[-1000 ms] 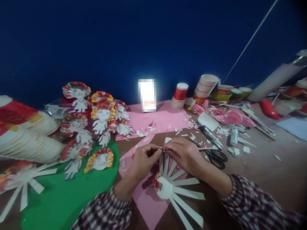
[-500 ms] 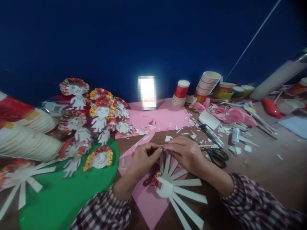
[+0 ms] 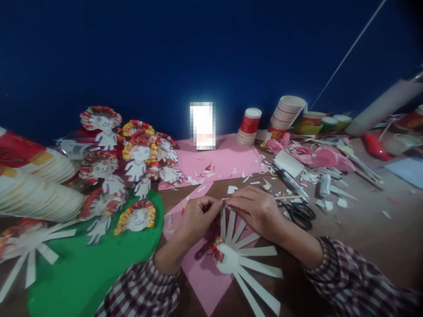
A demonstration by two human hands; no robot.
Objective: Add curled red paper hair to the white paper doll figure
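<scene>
The person's left hand [image 3: 200, 222] and right hand [image 3: 256, 209] meet at center, fingertips pinched narrowly around the upper end of one strip of a cut paper cup [image 3: 228, 259]. The cup lies in the lower middle of the frame, its white strips fanned up and right, with red-and-yellow curls at the left of its round base. Partly beneath it is a pink paper sheet [image 3: 211, 290].

Compared with a second ago, the hands remain joined at nearly the same spot and the cup has hardly shifted. The small reddish bit seen between the fingertips then is now mostly covered, and the background sits slightly higher in the frame.

The strip's gripped end is hidden by the fingers, and a dark shape below the left hand is hard to make out. Right of the hands lie black scissors [image 3: 306, 215] and a thin wooden stick [image 3: 291, 197], its near end hidden by the right hand. At the left edge, paper cup stacks [image 3: 39, 193] and another fanned cup [image 3: 33, 240] are cut off. At upper middle, a bright rectangle [image 3: 202, 125] is pixelated.
</scene>
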